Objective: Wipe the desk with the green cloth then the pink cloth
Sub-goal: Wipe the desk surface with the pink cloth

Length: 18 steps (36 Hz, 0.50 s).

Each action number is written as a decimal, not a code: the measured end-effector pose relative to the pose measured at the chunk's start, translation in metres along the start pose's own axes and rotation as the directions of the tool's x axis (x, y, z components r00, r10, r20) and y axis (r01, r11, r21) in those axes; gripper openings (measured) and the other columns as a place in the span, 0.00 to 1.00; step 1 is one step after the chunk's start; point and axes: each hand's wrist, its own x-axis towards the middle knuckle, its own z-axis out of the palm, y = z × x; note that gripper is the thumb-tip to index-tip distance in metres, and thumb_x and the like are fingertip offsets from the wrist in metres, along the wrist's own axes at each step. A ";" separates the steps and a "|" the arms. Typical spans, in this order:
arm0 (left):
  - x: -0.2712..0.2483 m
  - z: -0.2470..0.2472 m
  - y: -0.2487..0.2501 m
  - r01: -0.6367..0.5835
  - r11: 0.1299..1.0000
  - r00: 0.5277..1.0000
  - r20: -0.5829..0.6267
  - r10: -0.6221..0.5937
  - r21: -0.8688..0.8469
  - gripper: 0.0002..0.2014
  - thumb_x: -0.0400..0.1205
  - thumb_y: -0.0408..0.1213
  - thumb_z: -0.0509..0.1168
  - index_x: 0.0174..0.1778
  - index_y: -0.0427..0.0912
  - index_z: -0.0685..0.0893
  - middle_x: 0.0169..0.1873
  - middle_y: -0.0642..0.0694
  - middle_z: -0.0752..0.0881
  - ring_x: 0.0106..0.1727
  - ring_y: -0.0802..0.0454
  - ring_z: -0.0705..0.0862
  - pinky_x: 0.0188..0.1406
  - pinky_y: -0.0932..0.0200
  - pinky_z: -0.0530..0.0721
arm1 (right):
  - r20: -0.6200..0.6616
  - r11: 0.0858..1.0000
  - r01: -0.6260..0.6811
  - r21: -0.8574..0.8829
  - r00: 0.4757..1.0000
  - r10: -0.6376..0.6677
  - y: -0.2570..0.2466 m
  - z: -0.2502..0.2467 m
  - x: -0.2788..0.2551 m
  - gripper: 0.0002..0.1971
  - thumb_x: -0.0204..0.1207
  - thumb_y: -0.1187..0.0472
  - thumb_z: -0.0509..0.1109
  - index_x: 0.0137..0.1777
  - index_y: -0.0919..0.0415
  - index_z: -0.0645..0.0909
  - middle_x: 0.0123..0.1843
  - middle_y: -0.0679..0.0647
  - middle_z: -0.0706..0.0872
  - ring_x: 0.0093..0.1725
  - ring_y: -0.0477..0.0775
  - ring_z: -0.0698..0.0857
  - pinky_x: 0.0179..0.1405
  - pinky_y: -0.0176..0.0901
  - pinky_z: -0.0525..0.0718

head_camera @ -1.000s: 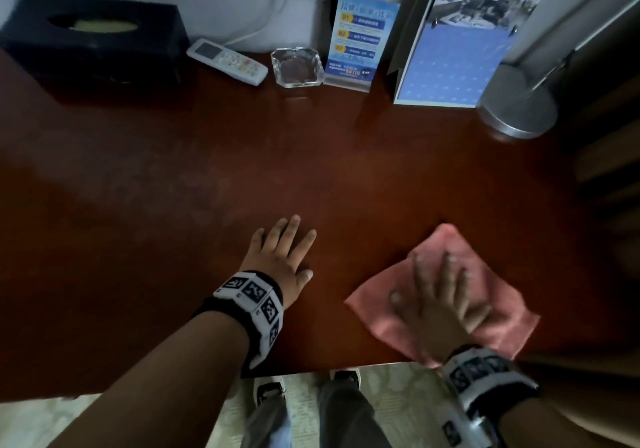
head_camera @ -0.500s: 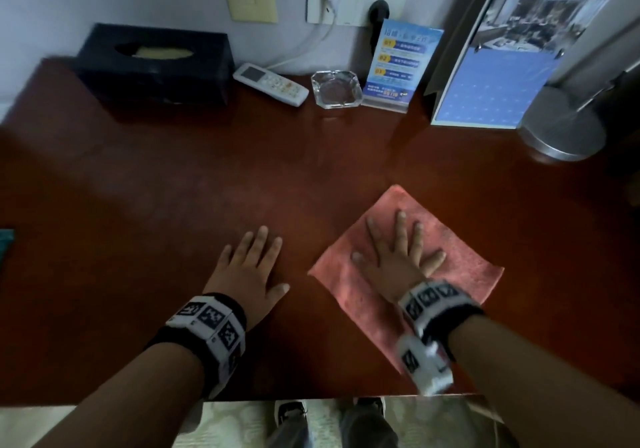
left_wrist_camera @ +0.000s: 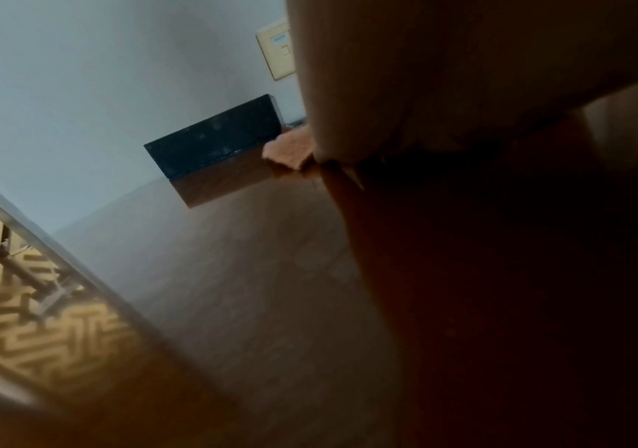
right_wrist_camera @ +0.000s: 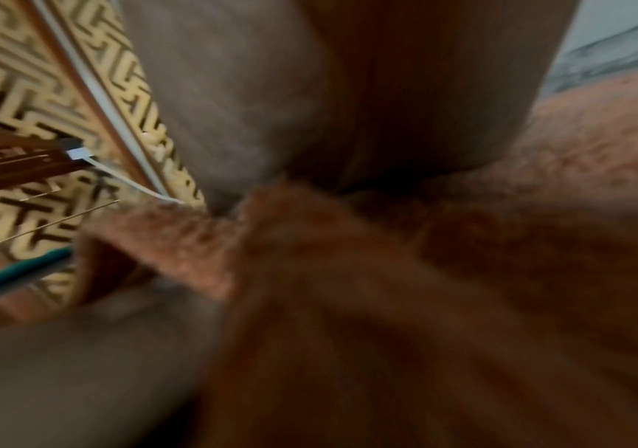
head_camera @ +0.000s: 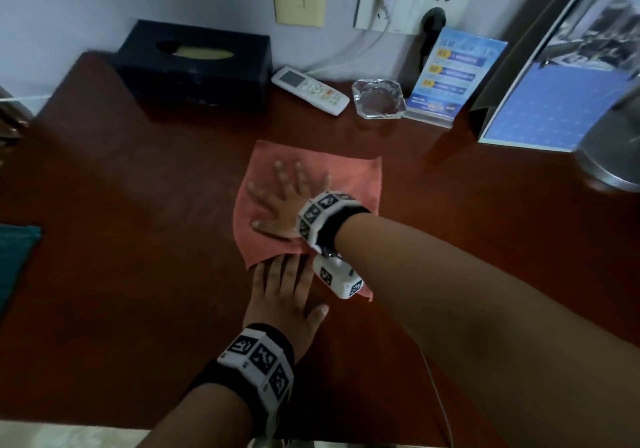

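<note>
The pink cloth (head_camera: 353, 179) lies spread on the dark red-brown desk (head_camera: 138, 239), near its middle. My right hand (head_camera: 287, 198) presses flat on the cloth with fingers spread. My left hand (head_camera: 284, 295) rests flat on the desk just in front of it, fingertips at the cloth's near edge, under my right wrist. The green cloth (head_camera: 14, 260) lies at the desk's left edge, partly out of frame. In the right wrist view the pink cloth (right_wrist_camera: 539, 182) fills the picture, blurred. A corner of the pink cloth (left_wrist_camera: 290, 151) shows in the left wrist view.
Along the back wall stand a black tissue box (head_camera: 194, 66), a white remote (head_camera: 310, 90), a glass ashtray (head_camera: 378, 99), a blue sign card (head_camera: 450, 73), a standing calendar (head_camera: 540, 101) and a metal lamp base (head_camera: 609, 149). The desk's near edge is close below my arms.
My right hand has slid the pink cloth leftward and farther back, from the front right to the desk's middle. My left hand has stayed flat, now right at the cloth's near edge.
</note>
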 end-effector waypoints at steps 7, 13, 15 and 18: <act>0.000 -0.003 -0.001 -0.059 0.994 0.995 -0.090 0.050 -0.094 0.37 0.73 0.60 0.49 0.71 0.39 0.79 0.64 0.35 0.82 0.63 0.34 0.82 0.65 0.36 0.66 | -0.004 0.995 0.091 -0.029 0.996 -0.091 0.029 -0.005 -0.008 0.37 0.72 0.23 0.49 0.77 0.24 0.35 0.82 0.41 0.25 0.81 0.57 0.27 0.68 0.84 0.33; -0.001 -0.006 -0.001 -0.006 1.000 1.000 0.020 0.007 -0.019 0.48 0.62 0.62 0.18 0.81 0.47 0.34 0.83 0.43 0.43 0.83 0.42 0.40 0.75 0.40 0.30 | -0.002 0.982 -0.164 0.090 0.986 0.165 0.079 0.003 -0.050 0.39 0.72 0.23 0.51 0.77 0.25 0.33 0.81 0.41 0.23 0.80 0.58 0.25 0.67 0.84 0.31; 0.001 -0.012 0.001 -0.002 1.000 1.000 0.018 0.002 -0.020 0.49 0.64 0.63 0.21 0.83 0.48 0.41 0.83 0.44 0.44 0.83 0.42 0.39 0.78 0.41 0.35 | 0.005 0.967 -0.229 0.115 0.973 0.230 0.086 0.014 -0.070 0.40 0.71 0.23 0.50 0.77 0.26 0.32 0.80 0.41 0.21 0.79 0.58 0.23 0.67 0.84 0.30; 0.001 -0.031 0.000 0.004 0.991 0.995 -0.100 -0.018 -0.134 0.31 0.79 0.57 0.50 0.78 0.51 0.59 0.79 0.46 0.58 0.81 0.44 0.53 0.78 0.46 0.54 | -0.001 0.938 -0.299 0.174 0.953 0.303 0.083 0.033 -0.098 0.41 0.70 0.22 0.49 0.78 0.27 0.31 0.79 0.41 0.19 0.78 0.58 0.21 0.66 0.84 0.28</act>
